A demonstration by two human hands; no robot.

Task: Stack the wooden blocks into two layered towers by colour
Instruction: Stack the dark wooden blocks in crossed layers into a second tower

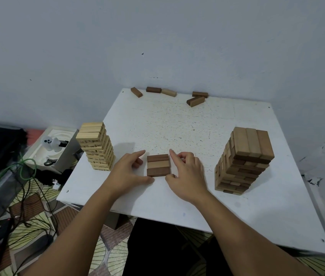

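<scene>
Evidently a fresh layer is being squared up: three blocks [158, 165] lie side by side near the desk's front edge, framed by both hands. The left hand [126, 173] sets thumb and forefinger along the left side; the right hand [187, 176] mirrors it, forefinger out, other fingers curled. Neither grip closes round a block; they look to nudge the row together. A pale tower [95, 146] stands at the left edge, a brown tower [244, 162] toward the right. Five loose blocks [195, 101] wait along the far edge. The white desk [177, 126] is speckled and sits against a grey wall [157, 36]; cables [24, 172] trail over patterned floor [38, 226] leftward.
</scene>
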